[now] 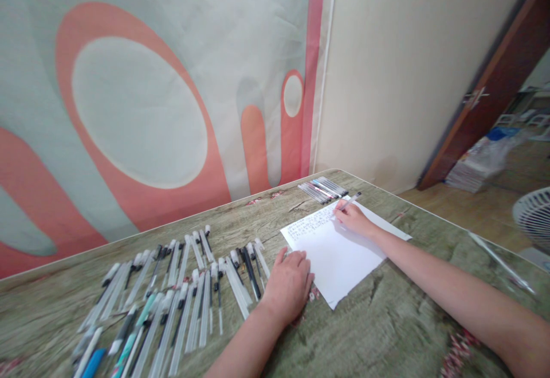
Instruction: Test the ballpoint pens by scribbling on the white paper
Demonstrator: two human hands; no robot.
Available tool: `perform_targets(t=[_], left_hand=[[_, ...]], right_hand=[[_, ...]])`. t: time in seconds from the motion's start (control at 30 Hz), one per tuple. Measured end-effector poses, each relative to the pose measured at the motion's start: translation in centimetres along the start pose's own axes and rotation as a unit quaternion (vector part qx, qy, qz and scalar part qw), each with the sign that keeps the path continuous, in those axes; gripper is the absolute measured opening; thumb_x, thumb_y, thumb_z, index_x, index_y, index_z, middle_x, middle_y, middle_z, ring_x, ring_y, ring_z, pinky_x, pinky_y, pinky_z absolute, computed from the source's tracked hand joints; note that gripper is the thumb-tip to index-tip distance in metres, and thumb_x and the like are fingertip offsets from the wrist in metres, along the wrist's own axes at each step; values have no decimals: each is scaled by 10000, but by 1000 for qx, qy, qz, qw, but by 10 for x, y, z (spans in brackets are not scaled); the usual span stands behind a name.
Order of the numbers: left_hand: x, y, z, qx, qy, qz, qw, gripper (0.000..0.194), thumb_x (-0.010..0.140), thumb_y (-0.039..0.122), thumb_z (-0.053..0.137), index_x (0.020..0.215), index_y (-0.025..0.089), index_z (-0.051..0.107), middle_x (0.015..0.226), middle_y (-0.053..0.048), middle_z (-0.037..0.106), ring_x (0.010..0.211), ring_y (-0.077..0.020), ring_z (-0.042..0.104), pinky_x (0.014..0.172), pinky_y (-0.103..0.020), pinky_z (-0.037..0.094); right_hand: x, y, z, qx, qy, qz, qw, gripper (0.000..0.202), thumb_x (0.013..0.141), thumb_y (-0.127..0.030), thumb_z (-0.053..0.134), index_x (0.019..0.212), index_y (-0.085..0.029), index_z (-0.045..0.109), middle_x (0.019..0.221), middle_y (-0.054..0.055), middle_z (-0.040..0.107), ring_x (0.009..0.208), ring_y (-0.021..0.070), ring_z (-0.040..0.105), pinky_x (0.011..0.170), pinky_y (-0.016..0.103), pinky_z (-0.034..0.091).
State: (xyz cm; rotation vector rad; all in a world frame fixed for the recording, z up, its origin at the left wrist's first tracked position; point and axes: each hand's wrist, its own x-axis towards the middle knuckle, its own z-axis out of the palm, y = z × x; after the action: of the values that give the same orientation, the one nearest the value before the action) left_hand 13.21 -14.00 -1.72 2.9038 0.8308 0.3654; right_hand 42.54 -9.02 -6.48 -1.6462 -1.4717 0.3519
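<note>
I have the pen [353, 199] in the right hand [349, 216], over the upper part of the white sheet of paper [339, 263], the fingers closed around its lower end. Its long axis slants: the top end sticks out up and to the right of the fingers, and the tip points down and left toward the rows of handwriting. That is the relation I watch — tip to the end of the written lines — and whether the tip touches the paper I cannot tell. The right hand is plainly the nearer one.

The left hand [289, 280] lies palm down beside the sheet's left edge, fingers slightly bent and gripping nothing that I can see; I cannot be sure whether it presses on the paper.

Just beyond the sheet's far edge, a small row of pens [323, 189] lies on the bench [365, 332]. Left of the left hand, a much larger spread of pens [167, 322] lies in rough rows, mostly clear or black, a few green or blue.

For containers, I make out only a clear plastic bag [485, 154] on the floor near the door [485, 91] — a whitish stack and something blue with it, the rest too blurred to tell.
</note>
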Motion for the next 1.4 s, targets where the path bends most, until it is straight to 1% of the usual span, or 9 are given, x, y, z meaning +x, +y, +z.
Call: perform_targets(t=[0.23, 0.63, 0.83, 1.17, 1.4], left_hand=[[0, -1, 1, 5, 5, 2, 1000, 238, 858, 281, 365, 980, 182, 544, 1156, -84, 548, 1089, -189, 476, 1040, -425, 205], [0, -1, 2, 5, 6, 2, 1000, 233, 857, 279, 369, 976, 180, 544, 1154, -81, 548, 1086, -188, 476, 1041, -422, 200], [0, 0, 0, 5, 5, 5, 1000, 231, 857, 275, 368, 976, 181, 542, 1154, -83, 547, 1087, -188, 476, 1038, -424, 206], [0, -1, 3, 6, 10, 2, 1000, 224, 853, 268, 375, 972, 183, 545, 1154, -84, 544, 1090, -187, 474, 1039, -423, 204], [0, -1, 3, 1, 6, 1, 1000, 225, 853, 268, 375, 976, 184, 543, 1162, -80, 541, 1093, -187, 470, 1039, -425, 203]], right_hand=[[1, 4, 1, 17, -5, 6, 1000, 129, 726, -298, 459, 652, -192, 465, 476, -49, 481, 447, 93, 447, 469, 213, 334], [1, 3, 0, 2, -4, -1, 1000, 123, 743, -289, 443, 674, -191, 472, 481, -47, 487, 452, 97, 457, 477, 216, 342], [0, -3, -2, -26, 3, -1, 1000, 119, 734, -279, 444, 655, -191, 465, 483, -43, 478, 459, 97, 442, 479, 217, 327], [0, 2, 0, -1, 0, 8, 1000, 126, 726, -295, 444, 660, -191, 472, 484, -46, 475, 458, 99, 442, 473, 215, 328], [-2, -3, -1, -10, 3, 4, 1000, 125, 733, -285, 440, 653, -193, 464, 480, -48, 464, 460, 97, 441, 477, 214, 329]])
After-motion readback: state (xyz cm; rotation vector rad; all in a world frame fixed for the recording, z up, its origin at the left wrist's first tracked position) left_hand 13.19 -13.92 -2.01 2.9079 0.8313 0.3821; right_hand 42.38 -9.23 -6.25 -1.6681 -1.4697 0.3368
